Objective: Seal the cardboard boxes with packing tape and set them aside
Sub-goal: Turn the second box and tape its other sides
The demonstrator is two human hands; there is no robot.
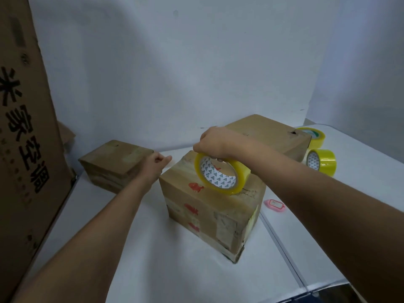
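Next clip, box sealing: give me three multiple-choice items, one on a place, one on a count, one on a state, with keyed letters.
1. Where is the small pink tag?
A) on the white table, right of the middle cardboard box
B) on top of that box
C) in the left hand

2. How many yellow tape rolls are visible?
A) one
B) two
C) three

3. What is the right hand doing?
A) lying flat on the table
B) gripping a yellow tape roll on the box top
C) holding the tag

Key: 1 A, it lies on the table; 2 C, one held, two at far right; 3 B, fingers curl round the roll.
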